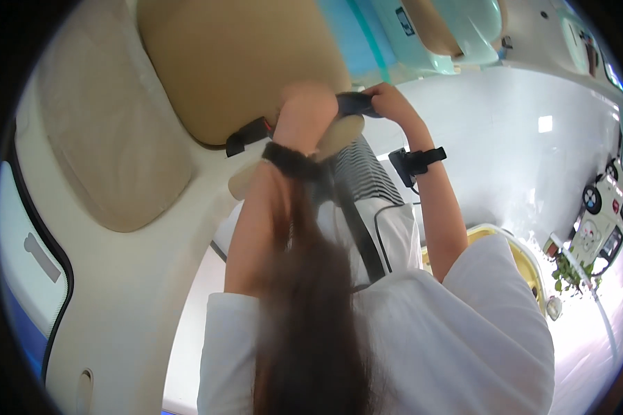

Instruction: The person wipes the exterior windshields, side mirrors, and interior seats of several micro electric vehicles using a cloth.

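My right hand [393, 104] grips one end of a dark strip [361, 104], perhaps cloth or a strap. The strip's other end runs up to my left hand [310, 106], which is blurred by motion. That hand is over the lower edge of a beige seat cushion [239, 67], its fingers hidden from view; whether it holds the strip, I cannot tell. Left of it a black seat-belt buckle [249, 135] with a red button lies at the cushion's edge. A beige padded piece [342, 136], maybe an armrest, shows just below the strip.
A beige padded panel [119, 129] and a vehicle window [31, 249] are at left. Long hair [311, 321] hangs across my view. A thin black cable [378, 228] runs near my right forearm. At right are a plant [568, 272] and a small white vehicle [599, 228].
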Motion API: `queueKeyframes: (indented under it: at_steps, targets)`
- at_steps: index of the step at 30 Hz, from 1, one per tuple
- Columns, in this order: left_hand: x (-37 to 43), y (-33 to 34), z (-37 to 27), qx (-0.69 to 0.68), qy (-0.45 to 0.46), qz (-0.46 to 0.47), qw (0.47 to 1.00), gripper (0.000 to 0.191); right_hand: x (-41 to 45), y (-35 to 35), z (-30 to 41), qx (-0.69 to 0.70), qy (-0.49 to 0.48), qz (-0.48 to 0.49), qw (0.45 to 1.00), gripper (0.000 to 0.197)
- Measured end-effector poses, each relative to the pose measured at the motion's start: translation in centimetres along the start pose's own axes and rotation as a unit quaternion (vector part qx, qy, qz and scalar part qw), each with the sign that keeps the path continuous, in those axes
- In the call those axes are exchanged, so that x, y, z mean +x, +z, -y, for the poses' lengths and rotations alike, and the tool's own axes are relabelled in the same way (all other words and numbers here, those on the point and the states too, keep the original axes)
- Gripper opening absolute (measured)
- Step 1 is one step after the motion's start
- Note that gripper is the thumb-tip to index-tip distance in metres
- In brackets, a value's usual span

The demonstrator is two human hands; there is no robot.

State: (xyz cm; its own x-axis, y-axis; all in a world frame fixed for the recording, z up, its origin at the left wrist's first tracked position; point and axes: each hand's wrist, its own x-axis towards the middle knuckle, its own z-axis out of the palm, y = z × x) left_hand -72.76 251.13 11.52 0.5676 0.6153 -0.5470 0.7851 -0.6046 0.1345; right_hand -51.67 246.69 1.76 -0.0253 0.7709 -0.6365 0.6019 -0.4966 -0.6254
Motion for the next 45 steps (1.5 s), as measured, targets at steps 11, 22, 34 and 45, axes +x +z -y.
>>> queueKeyframes:
  at_steps: [11,22,34,45]
  targets:
    - [-13.2,1.7,-3.7,-0.155,-0.196,-0.223,0.942,0.062,-14.3,3.4,7.1,-0.035,-0.208,-0.21,0.955,0.058]
    - [-9.8,7.5,-8.6,-0.069,-0.266,-0.452,0.848,0.057,-13.9,3.6,2.2,-0.065,-0.337,-0.197,0.918,0.071]
    - [-9.5,8.7,-20.3,-0.173,-0.049,-0.37,0.911,0.033,-23.0,-5.2,-13.1,-0.068,-0.269,0.048,0.959,0.036]
    - [-5.2,-1.0,-38.7,-0.257,0.245,-0.122,0.927,0.038,-41.2,-13.8,-28.1,0.076,-0.153,-0.182,0.968,0.055]
